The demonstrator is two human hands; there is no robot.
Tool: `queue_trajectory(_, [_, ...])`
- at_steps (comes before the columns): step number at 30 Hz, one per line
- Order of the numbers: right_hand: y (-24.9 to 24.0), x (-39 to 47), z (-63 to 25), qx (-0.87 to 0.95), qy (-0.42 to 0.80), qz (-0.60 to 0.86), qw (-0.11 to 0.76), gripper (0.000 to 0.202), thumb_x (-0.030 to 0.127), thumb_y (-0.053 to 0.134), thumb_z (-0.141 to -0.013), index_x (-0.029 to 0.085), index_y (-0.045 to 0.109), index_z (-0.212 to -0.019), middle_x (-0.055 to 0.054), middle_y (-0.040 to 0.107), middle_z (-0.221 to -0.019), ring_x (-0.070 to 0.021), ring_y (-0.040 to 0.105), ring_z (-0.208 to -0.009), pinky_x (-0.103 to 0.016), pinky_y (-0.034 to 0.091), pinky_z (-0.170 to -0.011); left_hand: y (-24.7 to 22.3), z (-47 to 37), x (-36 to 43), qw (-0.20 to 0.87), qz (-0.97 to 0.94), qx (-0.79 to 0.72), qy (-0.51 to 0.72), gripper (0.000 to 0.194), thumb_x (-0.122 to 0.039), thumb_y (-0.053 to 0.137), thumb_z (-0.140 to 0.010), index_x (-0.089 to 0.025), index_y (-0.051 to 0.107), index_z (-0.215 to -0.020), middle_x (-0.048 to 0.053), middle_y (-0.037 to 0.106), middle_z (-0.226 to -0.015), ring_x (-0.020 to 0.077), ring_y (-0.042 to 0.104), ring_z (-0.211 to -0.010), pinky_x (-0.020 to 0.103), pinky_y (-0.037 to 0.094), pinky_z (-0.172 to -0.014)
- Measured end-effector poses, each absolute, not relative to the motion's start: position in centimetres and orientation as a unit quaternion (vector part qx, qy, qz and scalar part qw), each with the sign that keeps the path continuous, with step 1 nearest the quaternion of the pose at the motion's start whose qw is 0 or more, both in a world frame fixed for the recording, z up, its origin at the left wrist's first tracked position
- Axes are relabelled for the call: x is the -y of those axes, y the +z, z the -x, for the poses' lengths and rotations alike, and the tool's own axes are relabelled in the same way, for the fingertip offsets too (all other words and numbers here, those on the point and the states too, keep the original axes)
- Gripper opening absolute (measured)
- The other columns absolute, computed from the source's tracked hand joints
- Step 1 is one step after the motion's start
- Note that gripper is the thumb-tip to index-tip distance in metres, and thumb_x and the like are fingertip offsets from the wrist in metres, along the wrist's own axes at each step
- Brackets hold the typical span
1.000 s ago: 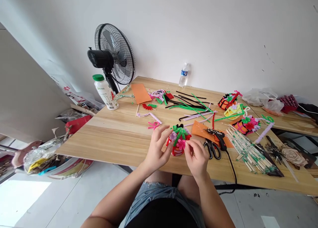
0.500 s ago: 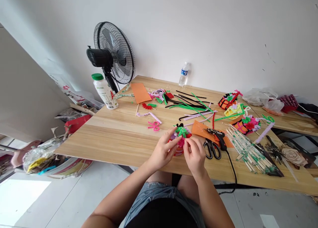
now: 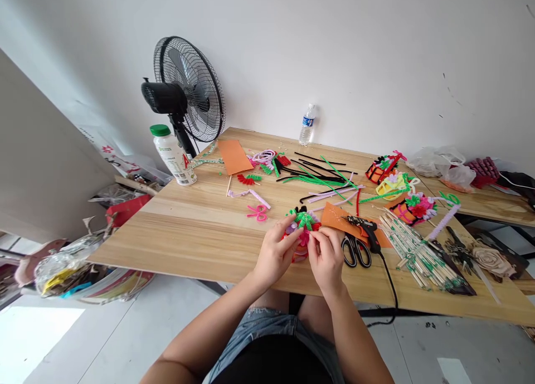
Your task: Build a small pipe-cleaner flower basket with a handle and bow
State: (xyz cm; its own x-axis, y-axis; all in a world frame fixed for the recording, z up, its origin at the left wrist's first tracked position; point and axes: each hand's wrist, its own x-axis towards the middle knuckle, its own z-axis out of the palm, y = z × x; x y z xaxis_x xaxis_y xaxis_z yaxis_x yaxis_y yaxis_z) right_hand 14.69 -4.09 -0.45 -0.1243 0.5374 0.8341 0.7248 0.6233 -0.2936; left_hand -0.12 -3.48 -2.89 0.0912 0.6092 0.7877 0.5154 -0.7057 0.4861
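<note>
A small pipe-cleaner flower basket (image 3: 304, 222), with green, pink, red, purple and black pieces, is between my hands near the table's front edge. My left hand (image 3: 276, 253) is closed on its left side, fingers bent over the flowers. On the other side, the fingertips of my right hand (image 3: 327, 256) are pinched at the pink flower. Part of the basket is hidden behind my fingers. Black-handled scissors (image 3: 356, 251) lie right of my right hand, beside a glue gun (image 3: 365, 231) resting on orange sheet (image 3: 334, 217).
Loose pipe cleaners (image 3: 321, 175) spread across the middle of the wooden table (image 3: 179, 228). Three finished baskets (image 3: 412, 208) and a bundle of sticks (image 3: 418, 253) are at the right. A white bottle (image 3: 173, 155), a fan (image 3: 190, 88) and a water bottle (image 3: 307, 125) stand behind.
The view has shifted slightly. My hands stay at the basket, and slightly more of its green and orange parts shows between them.
</note>
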Motion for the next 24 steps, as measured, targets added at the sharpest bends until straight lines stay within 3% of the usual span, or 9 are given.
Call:
queue_trajectory(7, [-0.22,4.0,-14.5,0.733,-0.073,0.422,0.528,0.018,0.011,0.05,-0.091,0.02,0.063,-0.099,-0.01,0.057,-0.098,-0.0203,0.064,-0.09,-0.034,0.059,-0.074,-3.38,-0.06,3.41,0.03,-0.745,-0.402,0.531,0.035,-0.013,0.051,-0.092,-0.025,0.059,-0.123,0.015,0.05,-0.138,0.0262,0.052,-0.124,0.044,0.051,-0.095])
queue_trajectory(13, [-0.3,3.92,-14.61,0.728,-0.042,0.431,0.531,0.015,0.013,0.05,-0.092,0.019,0.064,-0.096,-0.014,0.053,-0.116,-0.0176,0.066,-0.082,-0.033,0.059,-0.069,-3.63,-0.16,3.41,0.028,-0.746,-0.407,0.527,0.034,-0.012,0.051,-0.092,-0.024,0.06,-0.122,0.015,0.049,-0.139,0.0264,0.052,-0.124,0.044,0.051,-0.095])
queue_trajectory(18, [-0.22,3.66,-14.72,0.733,-0.038,0.433,0.524,0.017,0.015,0.049,-0.092,0.02,0.065,-0.095,-0.012,0.059,-0.105,-0.0217,0.065,-0.094,-0.034,0.059,-0.074,-3.44,-0.14,3.51,0.025,-0.749,-0.412,0.519,0.035,-0.016,0.05,-0.093,-0.026,0.057,-0.125,0.015,0.047,-0.141,0.0264,0.052,-0.124,0.045,0.051,-0.095])
queue_trajectory(24, [0.09,3.6,-14.89,0.738,-0.061,0.438,0.51,0.015,0.014,0.051,-0.091,0.021,0.064,-0.094,-0.01,0.059,-0.097,-0.0208,0.061,-0.089,-0.037,0.055,-0.077,-3.35,-0.19,3.62,0.022,-0.756,-0.407,0.513,0.037,-0.027,0.06,-0.089,-0.023,0.057,-0.126,0.018,0.047,-0.139,0.0294,0.052,-0.122,0.047,0.051,-0.094])
